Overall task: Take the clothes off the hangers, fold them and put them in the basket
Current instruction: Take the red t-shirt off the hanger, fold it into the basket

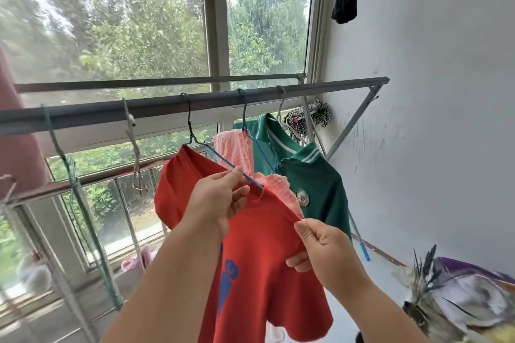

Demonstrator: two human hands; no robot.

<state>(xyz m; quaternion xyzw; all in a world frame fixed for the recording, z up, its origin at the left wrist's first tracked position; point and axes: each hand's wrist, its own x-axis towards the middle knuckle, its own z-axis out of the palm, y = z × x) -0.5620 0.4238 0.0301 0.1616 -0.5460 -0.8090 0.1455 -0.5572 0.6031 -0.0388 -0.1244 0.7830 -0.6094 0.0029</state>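
1. L hand [220, 200] is pinching the blue hanger [223, 160] wire at the collar of the red shirt [250, 245], fingers curled
2. R hand [326, 248] is gripping the shirt's neck edge, lower right of L
3. Hanger's hanging on the rail [195, 104], its arm sloping down-right toward me; L hand's nearer it, so I'm judging the shirt's sliding off toward R

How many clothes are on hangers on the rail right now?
3: a red shirt nearest, a pink garment just behind it, and a green polo furthest right. More may be hidden behind them.
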